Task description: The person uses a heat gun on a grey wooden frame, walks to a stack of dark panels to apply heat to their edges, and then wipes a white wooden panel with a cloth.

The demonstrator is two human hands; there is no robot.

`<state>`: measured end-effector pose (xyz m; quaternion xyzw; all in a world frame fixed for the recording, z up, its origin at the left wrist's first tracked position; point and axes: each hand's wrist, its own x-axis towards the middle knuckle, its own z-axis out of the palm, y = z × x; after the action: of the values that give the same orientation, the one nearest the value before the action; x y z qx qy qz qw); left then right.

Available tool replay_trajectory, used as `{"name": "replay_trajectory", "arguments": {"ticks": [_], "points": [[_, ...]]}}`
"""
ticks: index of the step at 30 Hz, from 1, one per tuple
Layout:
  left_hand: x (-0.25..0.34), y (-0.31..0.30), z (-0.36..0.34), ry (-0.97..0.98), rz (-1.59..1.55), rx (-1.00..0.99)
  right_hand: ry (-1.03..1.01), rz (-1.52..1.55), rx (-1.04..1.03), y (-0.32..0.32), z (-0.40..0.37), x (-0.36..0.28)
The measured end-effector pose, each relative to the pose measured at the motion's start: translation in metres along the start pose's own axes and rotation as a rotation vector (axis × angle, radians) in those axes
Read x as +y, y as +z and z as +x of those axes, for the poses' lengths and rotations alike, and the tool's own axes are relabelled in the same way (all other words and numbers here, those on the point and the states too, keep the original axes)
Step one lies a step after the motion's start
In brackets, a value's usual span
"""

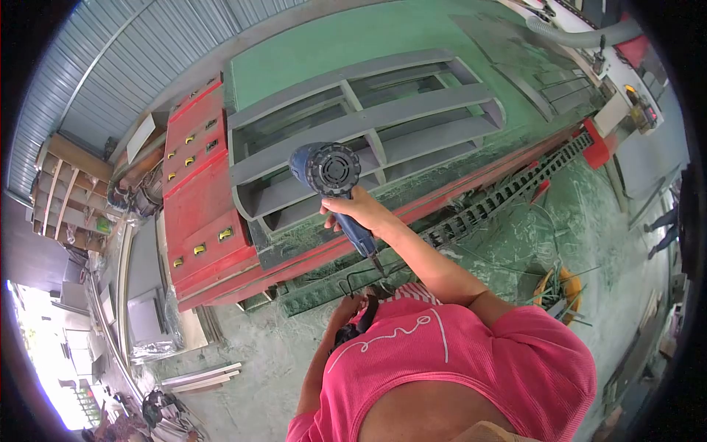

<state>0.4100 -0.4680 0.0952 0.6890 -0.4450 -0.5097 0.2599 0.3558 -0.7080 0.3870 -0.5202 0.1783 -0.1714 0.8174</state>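
My right hand (361, 210) is wrapped round the handle of a blue and black heat gun (331, 168), its round vented back facing up toward me. The gun is held over the near edge of a grey shelf unit (309, 140) with open compartments, lying on its back. From the bottom of the handle a dark power cord (352, 274) loops toward my left hand (352, 300). My left hand is low by my waist, its fingers closed on the cord, partly hidden by dark items near my body.
The shelf unit lies on a green machine bed (294, 55) with a red side frame (206, 243). A black cable chain (501, 199) runs along the near side. A yellow bucket (567, 287) with offcuts stands at right. Wood strips (202, 377) lie on the floor at left.
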Motion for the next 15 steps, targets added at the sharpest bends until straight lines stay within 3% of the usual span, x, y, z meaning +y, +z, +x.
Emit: {"name": "replay_trajectory", "arguments": {"ticks": [3,5,6,8,15], "points": [[-0.012,0.01,0.008,-0.028,-0.127,0.013,-0.02,0.008,0.01,-0.008,-0.006,-0.005],[-0.014,0.015,0.012,0.487,0.218,0.172,-0.036,0.01,0.021,-0.013,-0.011,-0.011],[0.009,0.012,0.009,0.489,0.219,0.168,-0.028,0.0,0.029,-0.014,-0.015,-0.017],[0.086,-0.001,-0.009,-0.237,-0.192,0.057,-0.017,-0.009,0.039,-0.018,-0.019,-0.021],[0.058,0.022,0.015,-0.151,-0.228,0.023,-0.046,-0.02,0.136,-0.039,-0.031,-0.029]]}}
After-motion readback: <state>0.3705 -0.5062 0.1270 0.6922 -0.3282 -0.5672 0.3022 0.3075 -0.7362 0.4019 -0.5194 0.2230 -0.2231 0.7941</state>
